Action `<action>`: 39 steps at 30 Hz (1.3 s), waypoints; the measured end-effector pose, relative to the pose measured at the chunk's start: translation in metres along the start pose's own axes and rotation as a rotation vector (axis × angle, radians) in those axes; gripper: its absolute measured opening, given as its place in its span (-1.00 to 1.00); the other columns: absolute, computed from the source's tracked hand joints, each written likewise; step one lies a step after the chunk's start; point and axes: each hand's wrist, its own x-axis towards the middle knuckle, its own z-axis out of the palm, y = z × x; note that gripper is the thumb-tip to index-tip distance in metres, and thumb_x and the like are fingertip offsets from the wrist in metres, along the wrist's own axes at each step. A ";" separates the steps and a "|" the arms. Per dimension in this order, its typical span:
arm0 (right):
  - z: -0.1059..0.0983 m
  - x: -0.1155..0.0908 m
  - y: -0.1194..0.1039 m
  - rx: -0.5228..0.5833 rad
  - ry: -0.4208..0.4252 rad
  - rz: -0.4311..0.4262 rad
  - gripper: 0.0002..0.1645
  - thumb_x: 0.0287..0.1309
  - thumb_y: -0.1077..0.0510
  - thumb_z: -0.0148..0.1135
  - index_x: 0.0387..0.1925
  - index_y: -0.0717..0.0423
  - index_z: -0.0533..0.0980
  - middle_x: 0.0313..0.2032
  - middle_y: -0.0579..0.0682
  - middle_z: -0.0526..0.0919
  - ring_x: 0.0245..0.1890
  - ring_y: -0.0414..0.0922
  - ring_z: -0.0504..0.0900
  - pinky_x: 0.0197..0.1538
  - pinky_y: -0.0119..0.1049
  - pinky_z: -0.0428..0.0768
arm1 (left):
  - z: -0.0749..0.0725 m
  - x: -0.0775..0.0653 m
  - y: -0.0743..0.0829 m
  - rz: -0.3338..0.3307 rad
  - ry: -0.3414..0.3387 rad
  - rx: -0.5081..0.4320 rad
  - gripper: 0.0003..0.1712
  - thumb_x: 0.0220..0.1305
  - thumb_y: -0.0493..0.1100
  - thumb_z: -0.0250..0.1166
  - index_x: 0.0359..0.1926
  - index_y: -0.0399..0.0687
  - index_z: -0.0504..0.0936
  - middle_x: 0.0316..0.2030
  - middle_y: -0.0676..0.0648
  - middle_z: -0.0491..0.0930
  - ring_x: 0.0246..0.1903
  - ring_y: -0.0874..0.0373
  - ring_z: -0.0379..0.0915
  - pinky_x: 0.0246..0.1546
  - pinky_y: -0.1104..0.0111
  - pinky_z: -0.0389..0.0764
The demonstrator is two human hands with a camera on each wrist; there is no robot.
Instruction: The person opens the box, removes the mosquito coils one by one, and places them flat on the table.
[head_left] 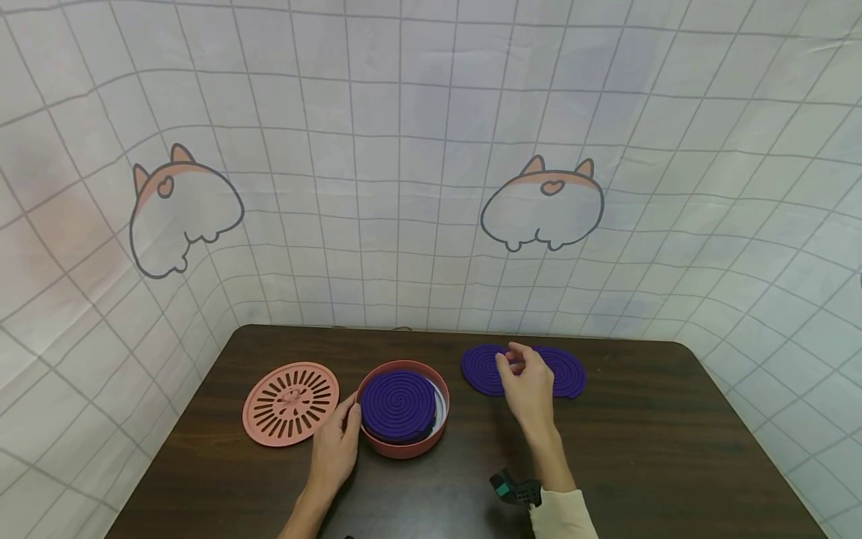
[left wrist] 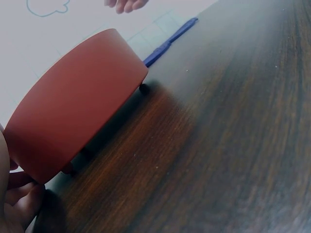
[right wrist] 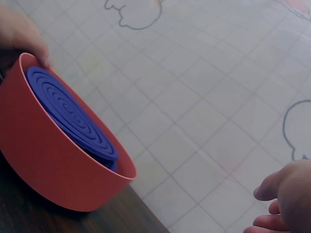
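A round red box stands on small feet, seen from the side in the left wrist view. Spiral-ribbed purple coasters lie stacked inside it, just below the rim in the right wrist view. My left hand holds the box at its left side, fingers at the wall and around its lower edge. Two more purple coasters lie side by side at the back of the table, to the right of the box. Over them hovers my right hand, fingers loosely bent and nothing between them.
A pink slotted round lid lies flat on the dark wooden table, left of the box. Behind the table hangs a white gridded cloth with animal drawings. My right wrist carries a black strapped device.
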 end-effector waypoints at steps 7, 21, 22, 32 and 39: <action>0.010 -0.005 -0.006 0.010 -0.015 -0.054 -0.63 0.18 0.18 0.38 -0.01 0.31 0.64 -0.23 0.13 0.74 -0.36 -0.07 0.68 -0.33 -0.44 0.59 | 0.000 0.000 -0.001 -0.002 0.003 -0.003 -0.56 0.54 0.00 0.07 0.26 -0.09 0.60 0.16 -0.14 0.66 0.19 -0.05 0.57 0.17 0.00 0.58; 0.029 -0.017 -0.016 -0.006 -0.088 -0.121 -0.65 0.18 0.18 0.39 -0.05 0.31 0.65 -0.26 0.10 0.71 -0.36 -0.10 0.66 -0.28 -0.36 0.64 | -0.001 0.000 0.001 0.003 0.007 -0.007 -0.57 0.54 -0.01 0.08 0.25 -0.10 0.60 0.15 -0.14 0.66 0.18 -0.04 0.58 0.16 0.01 0.59; 0.031 -0.018 -0.017 -0.011 -0.093 -0.128 -0.65 0.18 0.17 0.39 -0.05 0.31 0.65 -0.26 0.10 0.71 -0.35 -0.10 0.67 -0.28 -0.34 0.65 | -0.001 0.000 0.001 0.006 0.010 -0.007 -0.57 0.54 -0.02 0.08 0.25 -0.10 0.60 0.15 -0.14 0.66 0.18 -0.04 0.58 0.16 0.01 0.59; 0.044 -0.030 -0.028 -0.034 -0.158 -0.191 -0.67 0.18 0.16 0.38 -0.07 0.28 0.65 -0.26 0.09 0.69 -0.31 -0.06 0.65 -0.25 -0.33 0.63 | 0.000 0.000 0.000 0.027 0.019 0.006 -0.57 0.55 -0.04 0.06 0.26 -0.12 0.59 0.14 -0.17 0.67 0.16 -0.08 0.59 0.14 -0.02 0.59; 0.054 -0.041 -0.034 -0.069 -0.202 -0.237 -0.68 0.18 0.14 0.37 -0.08 0.26 0.65 -0.25 0.07 0.68 -0.27 -0.05 0.62 -0.19 -0.26 0.59 | -0.001 0.000 0.000 0.024 0.008 0.011 -0.56 0.56 -0.03 0.04 0.27 -0.14 0.58 0.15 -0.19 0.66 0.17 -0.11 0.59 0.15 -0.04 0.57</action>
